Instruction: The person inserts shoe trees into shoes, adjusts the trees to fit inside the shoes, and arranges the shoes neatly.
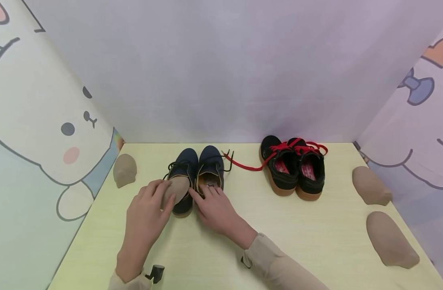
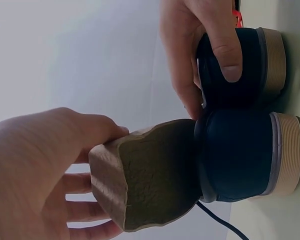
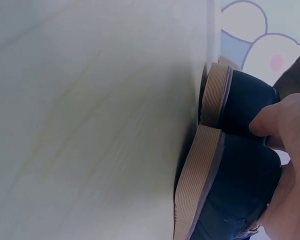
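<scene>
A pair of navy lace-up shoes stands side by side on the table, heels toward me. My left hand [image 1: 147, 213] holds a brown moulded shoe form [image 1: 178, 189] by its rear end, thumb on one side and fingers on the other. The form's front end is at the opening of the left navy shoe [image 1: 186, 161]; in the left wrist view its hollow rear [image 2: 160, 175] faces the camera. My right hand [image 1: 217, 207] grips the right navy shoe [image 1: 210, 159] at the heel, fingers in the opening and thumb outside on the heel [image 2: 220, 100].
Black shoes [image 1: 284, 177] with red laces [image 1: 248, 166] stand at the back right. One brown form [image 1: 125, 170] lies at the left edge; two more, an upper one [image 1: 371, 185] and a lower one [image 1: 391, 239], lie at the right edge. A pale wall [image 1: 221, 80] rises behind the table [image 1: 308, 241].
</scene>
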A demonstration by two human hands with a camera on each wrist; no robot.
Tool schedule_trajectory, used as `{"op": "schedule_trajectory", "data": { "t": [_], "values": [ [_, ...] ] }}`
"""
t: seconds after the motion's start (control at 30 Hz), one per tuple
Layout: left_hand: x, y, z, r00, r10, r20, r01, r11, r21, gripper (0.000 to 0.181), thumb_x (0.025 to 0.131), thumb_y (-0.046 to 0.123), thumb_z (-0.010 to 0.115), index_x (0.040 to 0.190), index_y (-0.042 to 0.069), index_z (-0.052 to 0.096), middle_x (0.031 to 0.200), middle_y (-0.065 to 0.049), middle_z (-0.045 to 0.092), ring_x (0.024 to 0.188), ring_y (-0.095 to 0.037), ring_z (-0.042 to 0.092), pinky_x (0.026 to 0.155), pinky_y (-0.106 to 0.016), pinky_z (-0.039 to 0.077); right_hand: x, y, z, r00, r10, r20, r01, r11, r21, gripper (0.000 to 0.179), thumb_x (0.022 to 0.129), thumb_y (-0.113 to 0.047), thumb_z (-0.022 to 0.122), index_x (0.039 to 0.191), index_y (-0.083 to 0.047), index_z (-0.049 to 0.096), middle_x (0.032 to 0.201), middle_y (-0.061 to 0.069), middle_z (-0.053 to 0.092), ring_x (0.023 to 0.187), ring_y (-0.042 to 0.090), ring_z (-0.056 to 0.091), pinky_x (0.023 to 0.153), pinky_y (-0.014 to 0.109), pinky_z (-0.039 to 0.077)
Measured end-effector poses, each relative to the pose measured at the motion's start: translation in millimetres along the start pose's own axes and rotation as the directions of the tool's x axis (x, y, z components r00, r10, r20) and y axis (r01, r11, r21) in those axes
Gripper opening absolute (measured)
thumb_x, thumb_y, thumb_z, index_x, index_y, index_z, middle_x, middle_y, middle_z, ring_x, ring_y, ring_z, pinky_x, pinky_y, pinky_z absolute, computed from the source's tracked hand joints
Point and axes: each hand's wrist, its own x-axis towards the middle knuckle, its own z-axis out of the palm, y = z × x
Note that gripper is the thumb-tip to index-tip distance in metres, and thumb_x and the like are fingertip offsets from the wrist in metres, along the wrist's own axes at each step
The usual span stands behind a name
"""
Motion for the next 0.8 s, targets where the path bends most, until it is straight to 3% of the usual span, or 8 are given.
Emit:
{"op": "schedule_trajectory", "data": {
  "t": [0.5,0.8],
  "values": [
    [3.4,-0.3,4.3,1.000,0.011,0.008,-0.011,1.000,0.014,0.036,0.089,0.021,0.081,0.122,0.010,0.073,0.119,-0.014,0.071,0.102,-0.039,0.069,0.074,-0.054,0.057,-0.8,0.6,2.3,0.999,0.029,-0.034,-0.027,0.998,0.053,0.050,0.103,-0.023,0.058,0.151,-0.015,0.049,0.143,0.007,0.062,0.126,0.025,0.064,0.107,0.042,0.051],
    [7.4,0.1,7.9,1.000,0.019,0.013,-0.019,1.000,0.017,0.035,0.089,0.022,0.081,0.120,0.009,0.073,0.120,-0.016,0.071,0.102,-0.040,0.068,0.075,-0.055,0.056,-1.3,0.8,2.1,0.999,0.025,-0.027,-0.023,0.997,0.070,0.051,0.101,-0.022,0.060,0.151,-0.017,0.049,0.144,0.008,0.062,0.126,0.026,0.065,0.107,0.042,0.051]
  ]
}}
